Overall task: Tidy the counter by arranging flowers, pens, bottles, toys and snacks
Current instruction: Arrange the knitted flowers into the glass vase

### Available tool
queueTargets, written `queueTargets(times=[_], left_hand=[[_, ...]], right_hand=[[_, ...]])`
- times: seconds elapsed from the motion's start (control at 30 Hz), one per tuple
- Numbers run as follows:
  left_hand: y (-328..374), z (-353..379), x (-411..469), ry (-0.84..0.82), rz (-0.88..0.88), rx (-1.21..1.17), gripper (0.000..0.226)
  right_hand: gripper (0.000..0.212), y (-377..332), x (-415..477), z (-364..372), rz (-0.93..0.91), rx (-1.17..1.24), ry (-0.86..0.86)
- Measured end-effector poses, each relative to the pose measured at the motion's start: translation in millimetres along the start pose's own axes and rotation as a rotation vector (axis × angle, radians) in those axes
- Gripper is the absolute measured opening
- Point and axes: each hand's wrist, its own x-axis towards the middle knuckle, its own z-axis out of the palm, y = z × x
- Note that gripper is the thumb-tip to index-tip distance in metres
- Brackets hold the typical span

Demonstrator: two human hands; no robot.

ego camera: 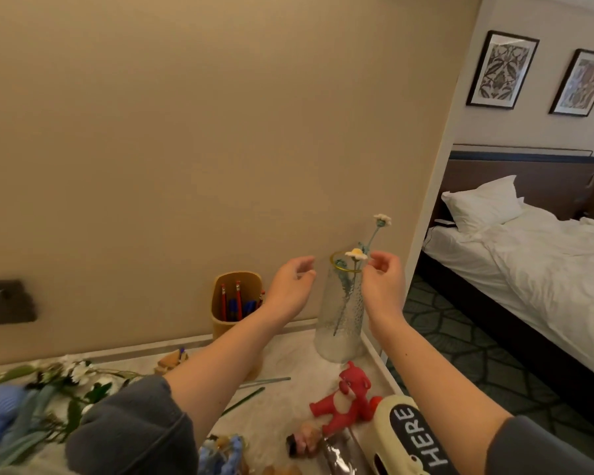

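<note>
Loose flowers [66, 378]: these are lying in a heap at the far left of the counter [299, 351], white blooms and green leaves mixed, with your grey left sleeve crossing in front of them.
Pen holder [235, 303]: it is standing upright against the wall, holding red and blue pens [238, 299]; your left forearm is passing in front of its right side.
Left hand [294, 286]: you are holding it raised just left of the vase rim, apart from the glass, with the fingers loosely curled and gripping nothing.
Vase [342, 317]: the clear glass vase with a yellow rim is standing upright near the counter's right back corner, between your two hands.
Daisies: two are sitting with their stems inside the vase, the lower one [356, 254] at the rim and the taller one [382, 219] leaning right above it.
Right hand [384, 282]: you are keeping its fingers curled just beside the lower daisy; whether they are pinching the stem cannot be told.
Red bear toy [347, 395]: it is lying on the counter in front of the vase.
Cream bottle [405, 430]: it is lying just right of the bear, partly under your right forearm.
</note>
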Motion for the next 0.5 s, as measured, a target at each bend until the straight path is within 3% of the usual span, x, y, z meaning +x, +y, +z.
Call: queueTargets(times=[0.23, 0.5], left_hand=[[-14.9, -69.1, -57.4, 0.107, -0.013, -0.112, 0.027], [-74.6, -185.3, -118.8, 0.219, -0.148, -0.129, 0.028]], right_hand=[[0.027, -20.6, -78.2, 61.3, 0.009, 0.041, -0.172], [0.027, -7.6, -174.8, 143.1, 0.118, 0.028, -0.374]])
